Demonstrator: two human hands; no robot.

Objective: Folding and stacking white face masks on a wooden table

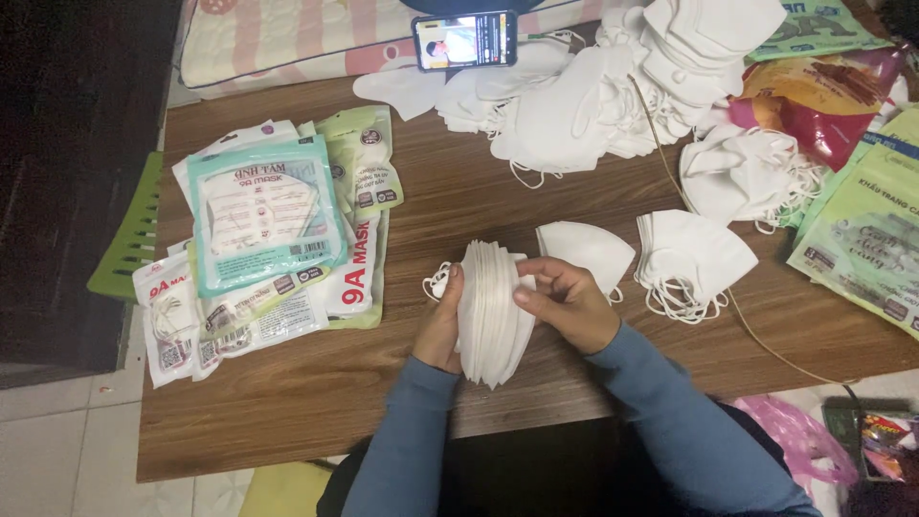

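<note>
Near the front edge of the wooden table [287, 421], a stack of folded white face masks [493, 311] is held on edge, pressed between the left hand [442, 325] and the right hand [567, 304], both closed on it so the pile is kept squared. Beyond lie a small mask pile [694, 254], packaged masks [263, 215] by the left edge, and a loose mask heap [593, 96] and phone [465, 40] at the far edge.

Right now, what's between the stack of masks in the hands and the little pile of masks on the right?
One folded white mask lies flat on the wooden table, between the held mask stack and the small mask pile, seen in the head view.
</note>
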